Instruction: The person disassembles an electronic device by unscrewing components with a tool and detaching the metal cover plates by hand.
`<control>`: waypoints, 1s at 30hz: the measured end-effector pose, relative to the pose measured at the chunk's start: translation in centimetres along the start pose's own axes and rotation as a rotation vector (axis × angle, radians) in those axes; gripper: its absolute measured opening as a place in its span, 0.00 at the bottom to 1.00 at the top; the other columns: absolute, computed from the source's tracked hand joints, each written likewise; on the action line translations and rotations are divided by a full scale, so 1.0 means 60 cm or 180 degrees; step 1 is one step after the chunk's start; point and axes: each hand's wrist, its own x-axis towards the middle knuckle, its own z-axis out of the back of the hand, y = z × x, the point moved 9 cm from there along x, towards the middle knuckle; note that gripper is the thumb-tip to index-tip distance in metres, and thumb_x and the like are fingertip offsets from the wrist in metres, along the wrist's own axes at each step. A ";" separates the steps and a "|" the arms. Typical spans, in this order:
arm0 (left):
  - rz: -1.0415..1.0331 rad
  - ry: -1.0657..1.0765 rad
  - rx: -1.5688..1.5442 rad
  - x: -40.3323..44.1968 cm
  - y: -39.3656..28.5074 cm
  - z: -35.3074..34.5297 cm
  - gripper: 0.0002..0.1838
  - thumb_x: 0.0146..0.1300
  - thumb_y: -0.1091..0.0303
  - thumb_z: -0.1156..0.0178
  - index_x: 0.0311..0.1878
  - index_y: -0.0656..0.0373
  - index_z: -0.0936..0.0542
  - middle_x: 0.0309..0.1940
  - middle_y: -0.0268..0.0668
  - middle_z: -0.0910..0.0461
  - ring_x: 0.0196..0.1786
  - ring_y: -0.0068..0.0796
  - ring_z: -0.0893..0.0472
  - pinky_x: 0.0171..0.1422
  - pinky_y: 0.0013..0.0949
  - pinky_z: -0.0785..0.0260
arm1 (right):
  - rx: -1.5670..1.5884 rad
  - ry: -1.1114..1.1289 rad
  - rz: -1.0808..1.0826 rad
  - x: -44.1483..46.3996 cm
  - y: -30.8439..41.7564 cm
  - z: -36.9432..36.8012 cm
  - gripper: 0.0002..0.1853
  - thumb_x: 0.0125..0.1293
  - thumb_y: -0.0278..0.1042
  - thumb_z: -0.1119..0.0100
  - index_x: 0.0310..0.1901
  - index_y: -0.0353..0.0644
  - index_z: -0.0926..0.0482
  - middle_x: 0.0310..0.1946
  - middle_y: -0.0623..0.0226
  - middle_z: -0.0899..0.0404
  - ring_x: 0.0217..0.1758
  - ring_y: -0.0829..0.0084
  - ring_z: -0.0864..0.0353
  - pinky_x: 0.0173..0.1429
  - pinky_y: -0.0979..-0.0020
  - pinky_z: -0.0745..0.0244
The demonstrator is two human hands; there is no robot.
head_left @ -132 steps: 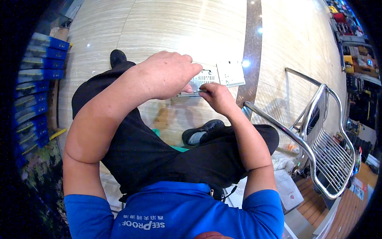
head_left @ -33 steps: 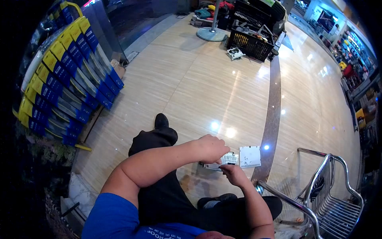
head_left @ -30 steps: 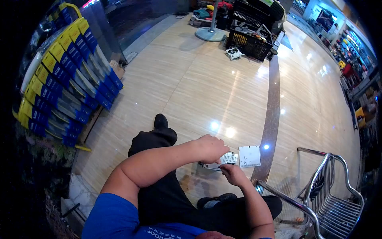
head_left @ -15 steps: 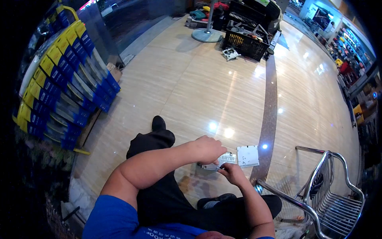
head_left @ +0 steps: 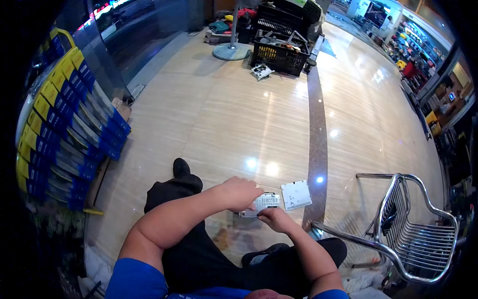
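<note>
A pale, box-shaped metal device with a slotted top (head_left: 269, 200) is on the floor in front of my legs. My left hand (head_left: 241, 194) lies over its left side with fingers curled down onto it; the fingertips are partly hidden. At the device's near edge, my right hand (head_left: 275, 220) has thumb and fingers pinched together. Whatever sits in that pinch is too small to make out. Just right of the device, apart from it, a flat white metal panel (head_left: 296, 195) with small dark marks lies on the floor.
A chrome slatted chair (head_left: 418, 234) stands to the right. At the left is a rack of blue and yellow packages (head_left: 74, 124). Farther ahead are a black crate (head_left: 280, 57) of parts, a round pole base (head_left: 231, 51) and a small white part (head_left: 262, 72).
The whole view has shifted, so the floor items appear farther left. Both hands stay at the device; a dark bit seen by my right fingertips earlier is less visible now.
</note>
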 end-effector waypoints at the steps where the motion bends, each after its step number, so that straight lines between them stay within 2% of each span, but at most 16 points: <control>1: -0.0008 -0.0008 0.0011 0.000 -0.001 0.000 0.25 0.66 0.54 0.33 0.62 0.54 0.24 0.51 0.47 0.18 0.56 0.51 0.18 0.59 0.51 0.24 | 0.0001 -0.0011 -0.0009 -0.001 0.002 0.002 0.12 0.70 0.37 0.35 0.48 0.40 0.14 0.40 0.51 0.13 0.44 0.49 0.14 0.50 0.55 0.20; 3: -0.0008 -0.0010 -0.0025 -0.002 -0.002 0.003 0.25 0.66 0.54 0.33 0.62 0.54 0.24 0.51 0.47 0.18 0.56 0.52 0.18 0.59 0.51 0.25 | 0.0082 0.0000 0.0027 -0.002 0.009 0.003 0.12 0.71 0.39 0.37 0.47 0.40 0.15 0.39 0.48 0.14 0.44 0.44 0.15 0.49 0.50 0.21; 6: 0.0022 0.0014 -0.0059 -0.003 -0.003 0.005 0.25 0.66 0.54 0.33 0.62 0.54 0.24 0.51 0.46 0.18 0.57 0.52 0.18 0.59 0.51 0.25 | -0.0027 -0.0027 -0.0354 -0.002 0.006 0.012 0.13 0.71 0.41 0.36 0.45 0.39 0.15 0.37 0.49 0.14 0.43 0.44 0.15 0.48 0.50 0.22; 11: 0.0058 0.0001 -0.0099 -0.006 0.001 0.002 0.25 0.66 0.54 0.33 0.62 0.54 0.24 0.52 0.46 0.18 0.57 0.52 0.18 0.60 0.52 0.25 | -0.0142 -0.0034 -0.0344 0.001 0.005 0.015 0.14 0.70 0.43 0.35 0.44 0.40 0.15 0.38 0.48 0.14 0.43 0.45 0.15 0.48 0.51 0.22; 13: -0.0060 -0.0222 -0.0007 -0.006 -0.003 0.009 0.23 0.64 0.52 0.31 0.55 0.56 0.20 0.49 0.47 0.16 0.54 0.49 0.15 0.55 0.49 0.22 | -0.0164 -0.0032 -0.0233 0.005 0.010 0.014 0.14 0.70 0.44 0.35 0.44 0.40 0.15 0.38 0.48 0.14 0.43 0.45 0.15 0.48 0.51 0.22; 15: -0.0071 -0.0209 -0.0035 -0.001 -0.006 0.010 0.23 0.64 0.52 0.31 0.55 0.56 0.20 0.49 0.47 0.16 0.54 0.50 0.15 0.55 0.50 0.22 | -0.0166 -0.0148 -0.0139 0.000 0.010 0.016 0.12 0.69 0.39 0.35 0.47 0.40 0.14 0.36 0.49 0.14 0.41 0.47 0.15 0.46 0.54 0.21; 20: -0.0006 -0.0197 -0.0090 -0.009 -0.002 0.016 0.22 0.64 0.52 0.30 0.54 0.57 0.20 0.49 0.47 0.16 0.54 0.50 0.15 0.55 0.50 0.21 | -0.0032 -0.0086 -0.0023 0.003 0.025 0.014 0.11 0.70 0.36 0.37 0.47 0.40 0.14 0.36 0.50 0.14 0.41 0.48 0.14 0.47 0.55 0.21; 22: 0.0004 0.0055 -0.0068 -0.010 -0.005 0.010 0.26 0.66 0.57 0.32 0.63 0.57 0.25 0.49 0.48 0.18 0.53 0.52 0.16 0.55 0.51 0.23 | -0.0040 -0.0043 -0.0037 0.003 0.023 0.013 0.10 0.71 0.35 0.38 0.47 0.40 0.14 0.36 0.50 0.14 0.41 0.49 0.14 0.48 0.56 0.20; 25: 0.0003 0.0079 -0.0121 -0.007 -0.002 0.004 0.27 0.65 0.57 0.32 0.63 0.57 0.25 0.49 0.48 0.18 0.53 0.52 0.16 0.55 0.51 0.23 | -0.0087 -0.0133 0.0086 0.002 0.026 0.016 0.11 0.71 0.36 0.38 0.48 0.39 0.14 0.37 0.48 0.14 0.42 0.48 0.14 0.48 0.55 0.21; 30: 0.0047 0.0103 -0.0121 -0.008 0.000 0.004 0.27 0.65 0.56 0.31 0.63 0.56 0.24 0.49 0.48 0.17 0.53 0.52 0.16 0.55 0.51 0.23 | -0.0040 -0.0077 -0.0169 -0.003 0.030 0.020 0.12 0.70 0.37 0.35 0.47 0.38 0.15 0.38 0.47 0.14 0.42 0.47 0.14 0.47 0.54 0.21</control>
